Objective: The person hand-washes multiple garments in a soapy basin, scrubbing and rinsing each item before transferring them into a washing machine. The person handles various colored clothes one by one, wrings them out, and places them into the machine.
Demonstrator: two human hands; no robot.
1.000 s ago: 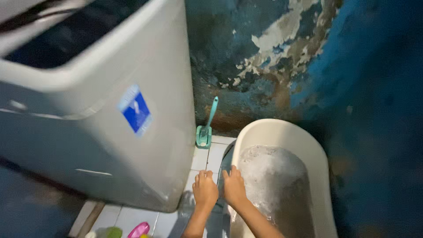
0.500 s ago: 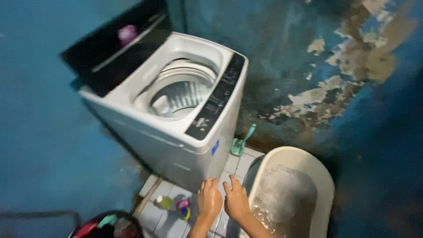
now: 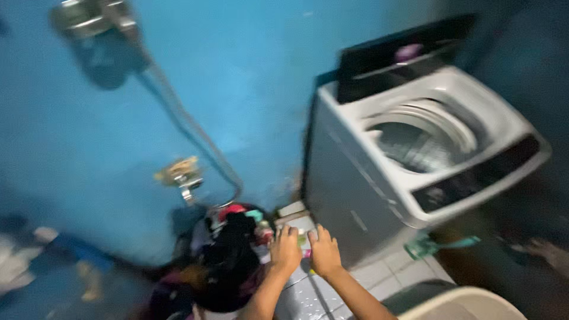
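My left hand [image 3: 285, 250] and my right hand [image 3: 324, 252] reach forward side by side near the floor, just left of the white top-loading washing machine [image 3: 415, 154]. Both sit over a small pale box-like object [image 3: 296, 220] among small items on the floor. The picture is blurred, so I cannot tell whether the fingers hold anything. The washing machine's lid is up and its drum is visible. To the left of my hands lies a heap of dark and coloured clothes [image 3: 228, 261].
A blue wall [image 3: 178, 89] has a tap [image 3: 182, 175] and a hose running down to it. A teal brush [image 3: 441, 244] lies on the tiled floor by the machine. The rim of a cream tub [image 3: 456, 302] shows at lower right.
The view has swung left: the tub has slid almost out of sight, the washing machine now sits at right, and the clothes heap and tap have come into view. My hands now lie left of the machine.
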